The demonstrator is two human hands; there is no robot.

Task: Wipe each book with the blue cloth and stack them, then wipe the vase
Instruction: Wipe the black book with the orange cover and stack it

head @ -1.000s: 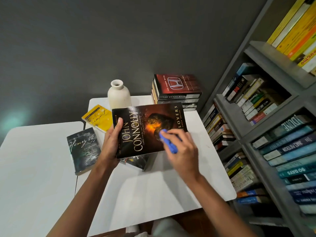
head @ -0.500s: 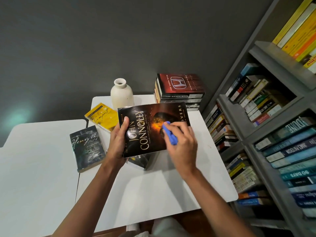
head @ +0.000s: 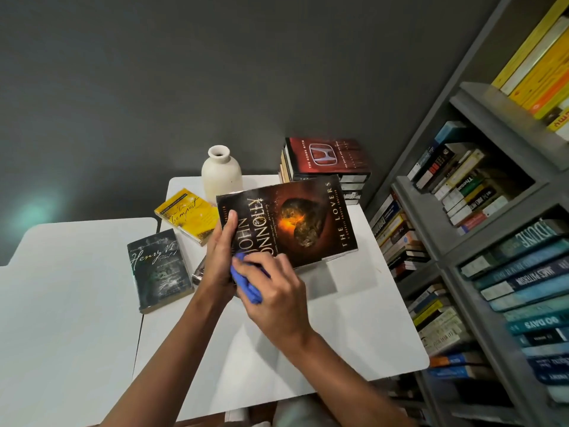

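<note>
Now the left hand point(head: 220, 257) grips a dark glossy paperback point(head: 295, 220) by its left edge. The thumb lies across the front cover and the fingers curl behind, holding the book tilted up off the white table point(head: 338, 328). Just right of that hand and touching it, the right hand point(head: 277, 291) is clenched round a crumpled blue cloth point(head: 246, 285). It presses the cloth on the lower left corner of the cover, over the large author lettering. The rest of the cover, with an orange glow at its middle, stretches up and to the right beyond both hands.

Beyond the left thumb a cream ceramic vase point(head: 221, 174) with a narrow neck stands upright, its base hidden behind the paperback's top edge. Left of the left hand two books lie flat and apart: a yellow paperback point(head: 187, 214) farther off and a dark grey-green paperback point(head: 158, 269) nearer. Beside the left wrist the corner of a half-hidden book point(head: 200, 269) shows, its cover unreadable. Well beyond the right hand a stack of books point(head: 326, 167) sits at the table's back corner, topped by a red cover. Right of the right arm stands a grey bookshelf point(head: 431, 211), packed full.
</note>
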